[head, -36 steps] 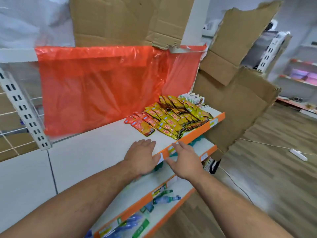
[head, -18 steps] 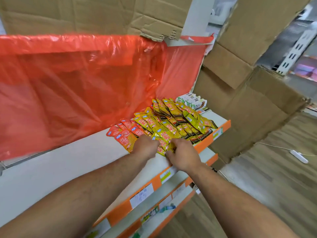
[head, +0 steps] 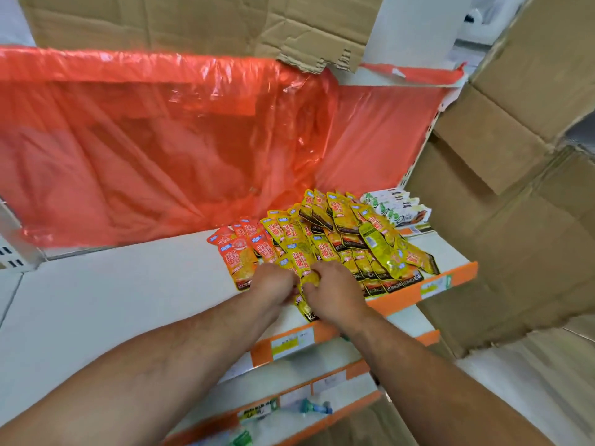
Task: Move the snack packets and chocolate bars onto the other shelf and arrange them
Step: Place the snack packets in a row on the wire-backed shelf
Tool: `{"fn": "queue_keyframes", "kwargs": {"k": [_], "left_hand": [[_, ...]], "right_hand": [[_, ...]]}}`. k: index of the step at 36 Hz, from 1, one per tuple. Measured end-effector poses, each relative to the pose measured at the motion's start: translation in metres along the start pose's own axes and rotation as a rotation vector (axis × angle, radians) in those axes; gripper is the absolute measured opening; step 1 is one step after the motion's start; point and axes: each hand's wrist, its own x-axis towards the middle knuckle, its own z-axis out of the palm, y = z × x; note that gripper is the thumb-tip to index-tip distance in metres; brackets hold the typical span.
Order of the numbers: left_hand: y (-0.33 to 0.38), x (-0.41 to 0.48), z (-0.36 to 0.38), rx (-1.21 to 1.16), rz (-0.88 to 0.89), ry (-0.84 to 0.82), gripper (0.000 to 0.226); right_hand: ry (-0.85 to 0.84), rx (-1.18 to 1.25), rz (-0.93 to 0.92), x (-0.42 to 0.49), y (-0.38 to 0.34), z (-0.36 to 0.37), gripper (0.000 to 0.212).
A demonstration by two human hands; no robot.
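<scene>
1. Two big cardboard sheets: one [head: 193, 24] hangs above the shelf, the other [head: 515, 156] stands to its right.
2. Red plastic sheet [head: 145, 146] covers the wall behind the shelf, crumpled, with its lower edge near the packets.
3. White shelf [head: 112, 300] with an orange front strip; its left part is bare. Two lower shelves [head: 322, 358] show under the arms, and a bottle [head: 314, 407] lies on the lowest.
4. Yellow snack packets [head: 347, 239] lie in overlapping rows on the shelf's right half, reaching the front strip.
5. Orange snack packets [head: 236, 255] lie just left of the yellow ones, touching them.
6. Chocolate bars [head: 396, 209] in white-and-green wrappers are stacked at the back right corner, behind the yellow rows.
7. Left grip [head: 273, 283] is at the shelf front with fingers curled in, pinching the left edge of one yellow packet [head: 307, 275].
8. Right grip [head: 335, 291] is just beside it, fingers curled over the same packet and thumb pressed on its face.
9. That packet sits between both grips, its near end over the front strip.
</scene>
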Motion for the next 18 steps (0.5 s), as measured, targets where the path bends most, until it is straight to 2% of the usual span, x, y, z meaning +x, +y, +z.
{"fn": "queue_keyframes", "kwargs": {"k": [4,8,10,12,14,16,18], "left_hand": [[0.003,-0.009,0.000,-0.052,0.035,0.069,0.030],[0.001,-0.020,-0.010,-0.243,0.024,0.151,0.030],[0.000,-0.027,-0.017,-0.312,0.026,0.175,0.031],[-0.002,-0.035,-0.026,-0.355,0.039,0.194,0.030],[-0.006,-0.042,-0.037,-0.379,0.060,0.230,0.024],[-0.010,-0.049,-0.049,-0.392,0.071,0.263,0.018],[-0.016,-0.054,-0.062,-0.419,0.079,0.291,0.017]], "right_hand": [[0.008,0.099,-0.057,0.004,0.002,-0.001,0.034],[0.015,0.308,-0.067,0.005,-0.006,0.001,0.016],[0.016,0.381,-0.076,0.007,-0.012,0.004,0.014],[0.019,0.414,-0.075,0.009,-0.021,0.008,0.018],[0.010,0.437,-0.052,0.011,-0.031,0.013,0.033],[-0.029,0.500,-0.025,0.010,-0.044,0.016,0.047],[-0.081,0.579,-0.019,0.008,-0.057,0.019,0.051]]}}
